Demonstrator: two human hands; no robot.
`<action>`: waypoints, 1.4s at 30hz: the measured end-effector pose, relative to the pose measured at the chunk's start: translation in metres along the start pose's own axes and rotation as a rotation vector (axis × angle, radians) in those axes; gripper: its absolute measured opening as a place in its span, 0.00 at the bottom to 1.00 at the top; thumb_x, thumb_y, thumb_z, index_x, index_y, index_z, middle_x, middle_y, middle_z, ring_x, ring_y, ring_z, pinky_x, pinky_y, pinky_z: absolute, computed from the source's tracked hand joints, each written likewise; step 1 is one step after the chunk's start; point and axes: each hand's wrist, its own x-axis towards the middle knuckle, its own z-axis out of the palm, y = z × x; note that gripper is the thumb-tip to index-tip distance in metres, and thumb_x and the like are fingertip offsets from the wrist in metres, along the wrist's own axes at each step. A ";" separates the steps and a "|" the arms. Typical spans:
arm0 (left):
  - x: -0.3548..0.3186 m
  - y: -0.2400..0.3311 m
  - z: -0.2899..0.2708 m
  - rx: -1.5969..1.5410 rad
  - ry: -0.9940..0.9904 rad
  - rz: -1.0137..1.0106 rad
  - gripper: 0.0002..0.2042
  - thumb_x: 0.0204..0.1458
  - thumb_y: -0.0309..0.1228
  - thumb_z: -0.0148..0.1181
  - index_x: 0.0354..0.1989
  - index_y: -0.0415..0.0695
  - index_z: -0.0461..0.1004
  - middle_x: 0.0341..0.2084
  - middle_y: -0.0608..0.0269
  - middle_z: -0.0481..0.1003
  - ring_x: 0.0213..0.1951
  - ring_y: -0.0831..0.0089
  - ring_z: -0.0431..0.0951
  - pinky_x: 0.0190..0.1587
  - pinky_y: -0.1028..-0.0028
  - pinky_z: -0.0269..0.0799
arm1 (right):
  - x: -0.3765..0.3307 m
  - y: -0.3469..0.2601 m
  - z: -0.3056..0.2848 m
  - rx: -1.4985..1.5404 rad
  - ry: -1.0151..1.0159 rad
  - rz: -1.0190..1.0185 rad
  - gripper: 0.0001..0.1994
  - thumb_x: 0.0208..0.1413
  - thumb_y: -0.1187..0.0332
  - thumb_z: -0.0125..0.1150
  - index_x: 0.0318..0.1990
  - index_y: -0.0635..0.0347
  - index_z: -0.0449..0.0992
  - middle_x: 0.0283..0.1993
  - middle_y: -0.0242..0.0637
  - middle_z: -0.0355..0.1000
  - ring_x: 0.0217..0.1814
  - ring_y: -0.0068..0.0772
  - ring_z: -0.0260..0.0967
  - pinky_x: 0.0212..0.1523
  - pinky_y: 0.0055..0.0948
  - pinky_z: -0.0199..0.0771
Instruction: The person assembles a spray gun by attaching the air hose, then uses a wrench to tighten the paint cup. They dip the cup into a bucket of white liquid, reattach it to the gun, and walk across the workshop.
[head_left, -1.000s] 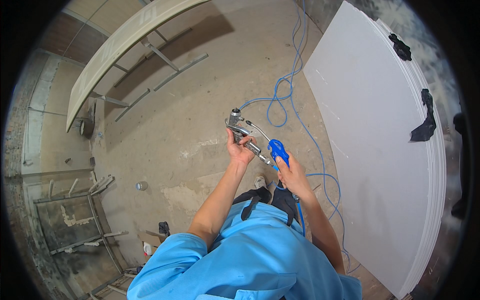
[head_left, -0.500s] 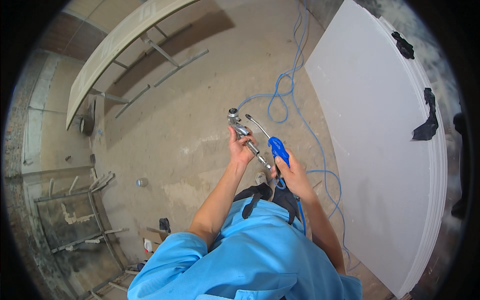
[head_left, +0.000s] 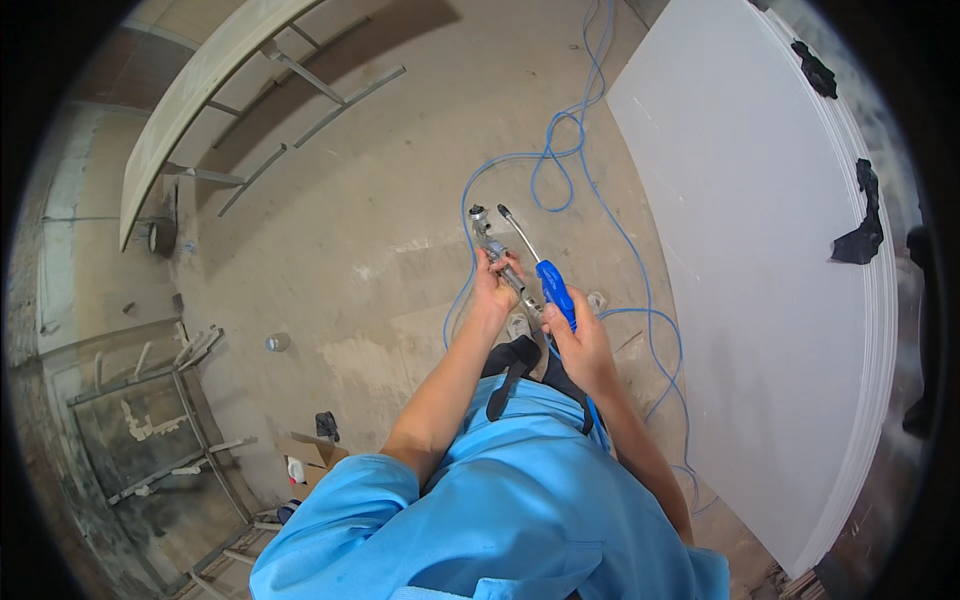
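Observation:
My left hand [head_left: 493,288] is closed around a silver metal spray gun [head_left: 481,226], its round head pointing away from me. In my right hand [head_left: 584,352] is a blue air blow gun [head_left: 554,288] with a thin bent metal nozzle and a dark tip. The nozzle lies just right of the spray gun's head, with a small gap between them. A blue air hose [head_left: 594,410] runs down from beneath my right hand. My fingers partly cover the bodies of both tools.
Blue hose [head_left: 632,250] lies looped on the concrete floor ahead. White sheets [head_left: 760,260] stand stacked at the right, with black scraps on their edge. A pale table [head_left: 190,110] with metal legs is far left; a metal frame [head_left: 190,410], jar [head_left: 277,342] and cardboard box [head_left: 317,451] are lower left.
Both tools have shifted a little farther from me, and the spray gun's head is closer to the blow gun's nozzle. Floor hose now shows left of the spray gun.

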 end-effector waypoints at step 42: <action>-0.019 -0.080 0.015 -0.508 0.299 0.128 0.15 0.67 0.35 0.55 0.35 0.34 0.65 0.30 0.58 0.65 0.23 0.71 0.73 0.29 0.71 0.86 | 0.273 0.106 0.029 0.101 -0.808 0.442 0.16 0.63 0.56 0.68 0.42 0.62 0.78 0.32 0.27 0.75 0.30 0.20 0.70 0.34 0.26 0.72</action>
